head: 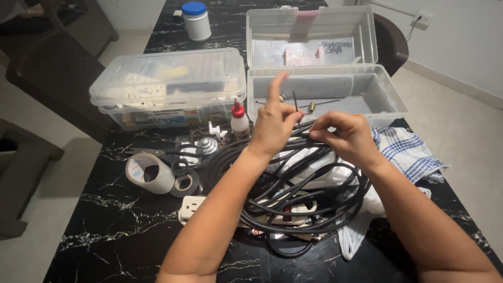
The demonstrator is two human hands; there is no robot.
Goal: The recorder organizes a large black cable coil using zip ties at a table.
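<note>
- My left hand (273,123) pinches one thin black tie (295,100) over one coiled black cable (293,181), mid-surface.
- My right hand (348,137) has its grip closed on the coil's far side.
- Two clear bins: one lidded (167,86) far left, one open (335,89) far right.
- Two tape rolls (149,172) near left.

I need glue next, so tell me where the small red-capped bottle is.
In the head view, the red-capped bottle stands upright on the black marble table, just left of the left hand, between the closed clear box and the open clear box.
</note>
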